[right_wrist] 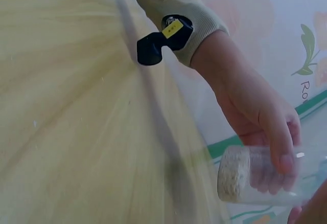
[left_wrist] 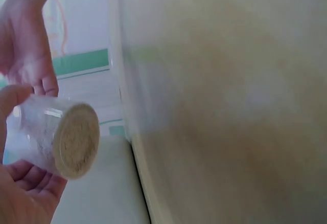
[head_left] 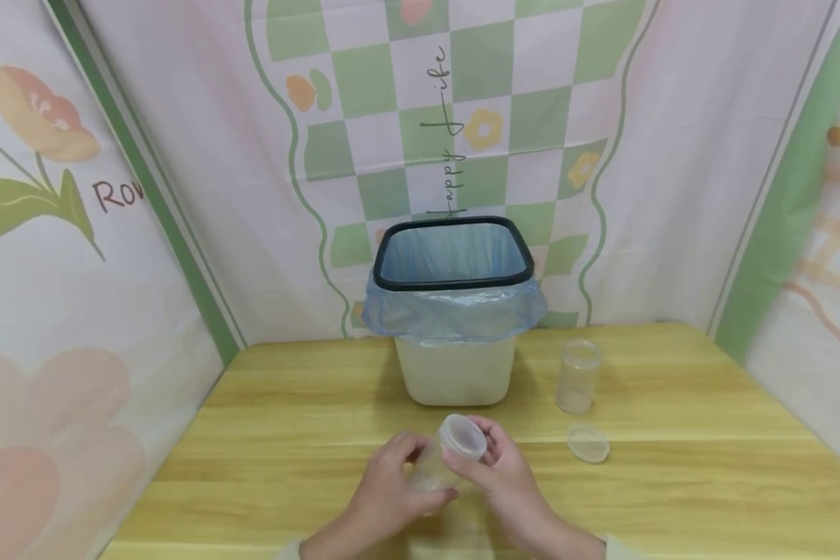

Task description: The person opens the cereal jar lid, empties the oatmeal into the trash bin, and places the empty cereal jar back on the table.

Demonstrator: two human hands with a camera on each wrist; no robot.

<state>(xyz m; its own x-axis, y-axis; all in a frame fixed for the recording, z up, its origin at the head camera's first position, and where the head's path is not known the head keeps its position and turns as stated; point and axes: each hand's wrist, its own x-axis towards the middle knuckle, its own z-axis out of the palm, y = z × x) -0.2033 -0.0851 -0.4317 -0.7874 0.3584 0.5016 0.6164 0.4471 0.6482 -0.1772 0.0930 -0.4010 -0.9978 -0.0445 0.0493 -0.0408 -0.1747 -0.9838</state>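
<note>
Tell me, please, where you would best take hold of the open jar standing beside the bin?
Probably round the jar's straight side wall at mid-height, coming from its right or the near side. It stands upright with its mouth open, the bin crowds its left, and the loose lid lies in front.

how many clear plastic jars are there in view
2. One jar is held tilted in both hands, left hand round its body, right hand at its lid. The other jar stands open right of the bin, its loose lid in front.
</note>
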